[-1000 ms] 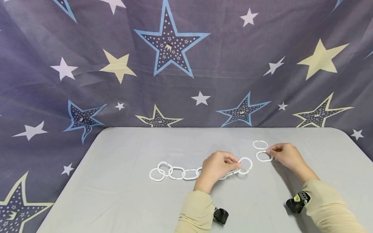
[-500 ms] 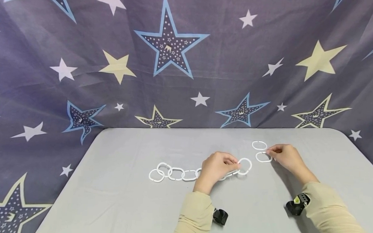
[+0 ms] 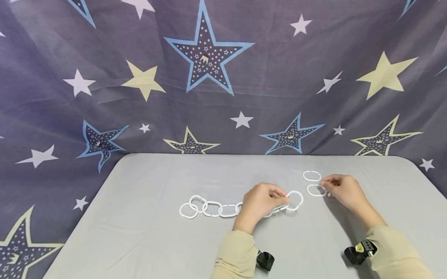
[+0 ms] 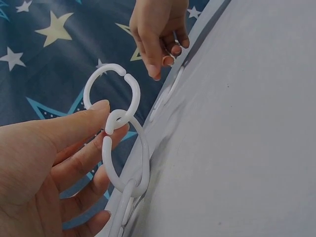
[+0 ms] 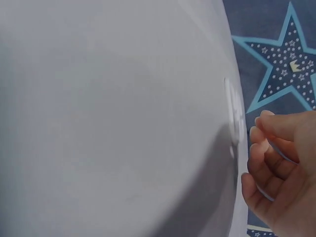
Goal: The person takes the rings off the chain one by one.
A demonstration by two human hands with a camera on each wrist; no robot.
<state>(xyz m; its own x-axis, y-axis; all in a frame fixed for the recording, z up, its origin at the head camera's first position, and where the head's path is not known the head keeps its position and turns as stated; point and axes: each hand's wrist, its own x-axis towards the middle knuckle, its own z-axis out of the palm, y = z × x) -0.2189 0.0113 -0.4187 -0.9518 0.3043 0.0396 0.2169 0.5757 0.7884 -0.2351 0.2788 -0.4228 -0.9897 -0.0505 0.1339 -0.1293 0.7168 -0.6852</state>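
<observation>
A chain of white plastic oval links (image 3: 212,209) stretches across the table, its left end lying flat. My left hand (image 3: 260,203) pinches the chain's right end between thumb and fingertips. The raised end link (image 4: 112,91) stands up, hooked through the link below; a narrow split shows in its rim. My right hand (image 3: 344,189) is over two loose white links, one nearer (image 3: 316,190) and one farther (image 3: 312,176). In the right wrist view its fingers (image 5: 261,163) are loosely curled, with nothing seen between them. The left hand hides the chain's middle.
A light grey cloth covers the table (image 3: 147,244). Behind its far edge hangs a dark curtain with stars (image 3: 249,74). Black camera mounts (image 3: 265,260) sit at both wrists.
Both hands keep nearly the same places, the left with the chain end. The right hand draws back very slightly from the loose links. The head view shifts a little.
</observation>
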